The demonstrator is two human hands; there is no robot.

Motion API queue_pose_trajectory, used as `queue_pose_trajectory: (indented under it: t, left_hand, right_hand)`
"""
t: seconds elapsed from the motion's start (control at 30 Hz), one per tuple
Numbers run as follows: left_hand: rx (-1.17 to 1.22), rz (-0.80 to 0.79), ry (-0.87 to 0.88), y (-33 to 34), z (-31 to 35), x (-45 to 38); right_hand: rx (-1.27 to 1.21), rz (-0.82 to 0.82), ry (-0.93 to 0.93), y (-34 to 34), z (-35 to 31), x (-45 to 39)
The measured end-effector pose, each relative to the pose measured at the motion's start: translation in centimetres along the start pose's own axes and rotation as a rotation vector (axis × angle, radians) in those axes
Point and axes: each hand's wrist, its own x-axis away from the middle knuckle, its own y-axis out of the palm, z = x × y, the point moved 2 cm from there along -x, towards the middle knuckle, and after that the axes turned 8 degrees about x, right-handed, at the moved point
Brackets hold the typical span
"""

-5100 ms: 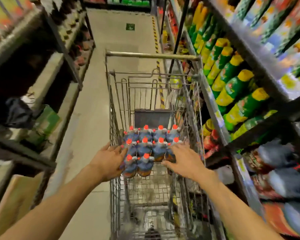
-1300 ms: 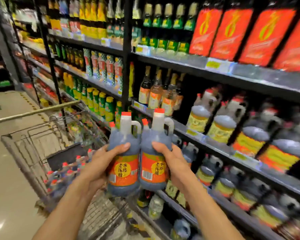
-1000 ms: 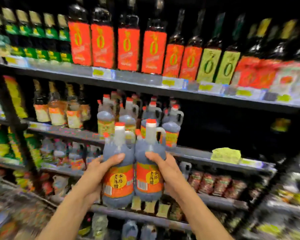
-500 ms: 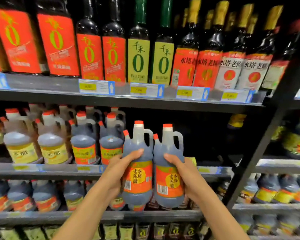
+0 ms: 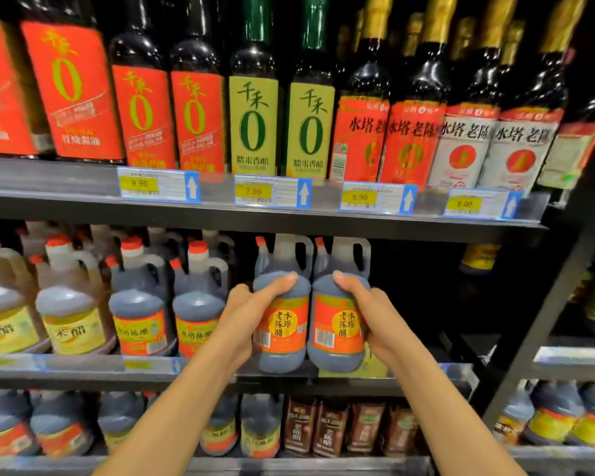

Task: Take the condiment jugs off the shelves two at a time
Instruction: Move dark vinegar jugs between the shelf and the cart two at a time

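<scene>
Two dark vinegar jugs with orange labels stand upright side by side at the front of the middle shelf [image 5: 83,367], in the gap right of the stocked jugs. My left hand [image 5: 243,312] grips the left jug [image 5: 282,326] round its body, thumb across the shoulder. My right hand [image 5: 370,312] grips the right jug [image 5: 337,326] the same way. The upper shelf's edge hides their main caps. Their bases sit level with the shelf lip; I cannot tell whether they rest on it. Two like jugs [image 5: 138,304] stand just to the left.
Paler jugs with yellow labels [image 5: 69,314] fill the middle shelf's left end. Tall dark bottles [image 5: 253,108] line the upper shelf [image 5: 272,214] close above the held jugs. A black upright [image 5: 543,304] stands to the right. More jugs [image 5: 59,424] sit on the lower shelf.
Both hands have carried the two jugs up and forward, from in front of the shelves into the gap on the middle shelf. The view has closed in on the shelf.
</scene>
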Motion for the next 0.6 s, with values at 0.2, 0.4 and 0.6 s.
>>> queue_pose_trajectory:
  t: [0.2,0.4,0.6]
  left_hand:
    - [-0.007,-0.037,0.076,0.5,-1.4,-3.1]
    - [-0.036,-0.018,0.152,-0.4,-4.5,-5.4]
    - [-0.015,-0.028,0.135,-1.3,-5.8,-6.5]
  right_hand:
    - [-0.021,0.019,-0.093,-1.1,0.7,-2.7]
    - [0.005,0.029,-0.143,-1.4,4.1,-4.4]
    - [0.047,-0.004,-0.149,-0.9,5.9,-5.7]
